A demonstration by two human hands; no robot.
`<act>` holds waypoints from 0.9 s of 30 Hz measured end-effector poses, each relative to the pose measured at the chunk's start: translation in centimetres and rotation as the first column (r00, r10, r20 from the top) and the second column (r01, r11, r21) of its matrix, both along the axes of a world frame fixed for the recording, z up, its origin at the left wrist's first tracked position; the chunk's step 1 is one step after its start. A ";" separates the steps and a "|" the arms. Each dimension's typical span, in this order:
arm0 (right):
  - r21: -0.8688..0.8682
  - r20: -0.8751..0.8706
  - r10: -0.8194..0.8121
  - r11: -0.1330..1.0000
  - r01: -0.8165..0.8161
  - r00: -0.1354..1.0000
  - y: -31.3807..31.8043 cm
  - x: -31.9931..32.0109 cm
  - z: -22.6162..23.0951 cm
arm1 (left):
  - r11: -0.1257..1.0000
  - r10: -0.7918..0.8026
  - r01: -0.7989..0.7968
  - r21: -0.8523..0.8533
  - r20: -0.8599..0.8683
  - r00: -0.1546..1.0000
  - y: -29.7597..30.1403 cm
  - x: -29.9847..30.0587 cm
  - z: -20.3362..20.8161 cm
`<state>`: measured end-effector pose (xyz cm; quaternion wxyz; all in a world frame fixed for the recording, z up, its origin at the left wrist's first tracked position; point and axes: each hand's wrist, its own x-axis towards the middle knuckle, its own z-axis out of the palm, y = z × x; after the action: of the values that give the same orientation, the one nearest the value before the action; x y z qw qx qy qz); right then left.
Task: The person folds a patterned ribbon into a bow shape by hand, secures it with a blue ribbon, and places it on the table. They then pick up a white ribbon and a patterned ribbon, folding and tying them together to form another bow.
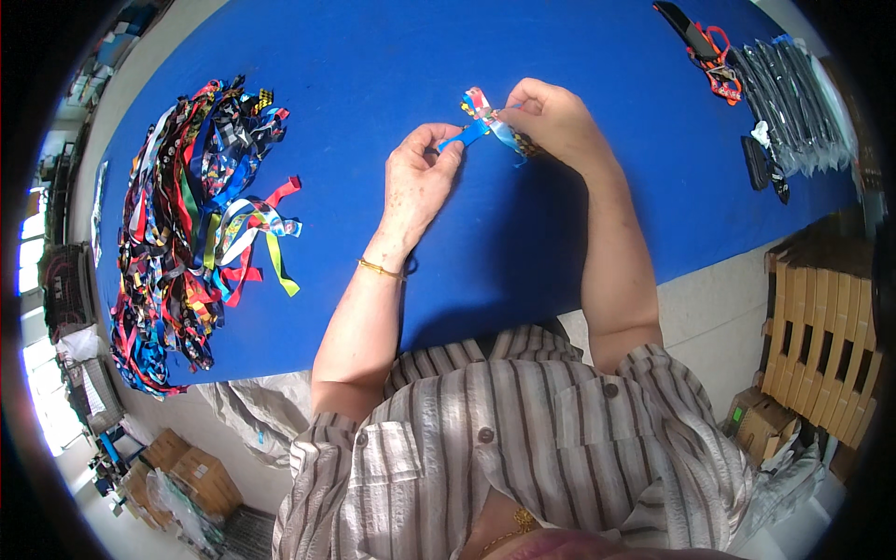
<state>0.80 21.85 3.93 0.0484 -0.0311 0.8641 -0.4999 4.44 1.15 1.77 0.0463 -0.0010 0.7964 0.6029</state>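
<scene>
Over a blue table (pixel 373 56), ribbons (pixel 467 136), in fingertips of left hand (pixel 413 179), right hand (pixel 557 124)

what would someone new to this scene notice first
Probably the big tangled heap of multicoloured ribbons sprawled over the left side of the bright blue tabletop. Next, near the middle, the left hand and right hand pinch a small bunch of colourful strips between them. At the far right, a row of shiny, plastic-looking packets also catches the eye.
</scene>
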 end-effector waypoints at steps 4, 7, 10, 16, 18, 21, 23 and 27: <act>0.045 0.014 -0.006 0.999 0.005 1.000 0.0 -0.1 -0.1 | 0.997 -0.025 0.022 -0.076 -0.035 0.999 0.0 0.1 -0.3; -0.067 -0.022 0.012 0.998 -0.014 1.000 -0.1 0.1 0.3 | 0.998 -0.020 0.018 -0.056 -0.037 0.999 -0.1 0.1 -0.9; -0.029 0.061 0.036 0.999 -0.035 0.997 0.0 -0.1 0.0 | 1.000 0.006 -0.006 -0.003 -0.065 0.998 -0.2 0.3 -1.2; 0.004 0.070 0.033 0.999 -0.033 0.997 0.4 -0.4 -0.5 | 0.827 -0.131 -0.286 -0.484 -0.660 0.740 0.5 0.5 0.8; 0.005 0.075 0.019 1.000 -0.020 0.997 0.3 -0.4 -0.6 | 0.788 -0.322 -0.221 -0.575 -0.691 0.648 1.0 0.8 1.5; 0.038 0.066 0.031 0.999 -0.034 0.997 0.5 -0.5 -0.9 | 0.726 -0.453 -0.158 -0.669 -0.639 0.621 2.2 0.7 1.2; 0.031 0.040 0.036 0.999 -0.038 0.999 0.4 -0.6 -1.0 | 0.704 -0.485 -0.152 -0.694 -0.626 0.611 2.4 0.4 0.1; 0.080 -0.039 0.024 0.997 -0.021 0.999 0.3 -0.4 -1.1 | 0.679 -0.515 -0.109 -0.726 -0.576 0.634 2.4 0.1 -1.0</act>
<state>0.37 22.12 2.85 0.0379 -0.0490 0.8838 -0.4638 4.51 3.55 0.76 -0.2137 0.3271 0.9017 0.1852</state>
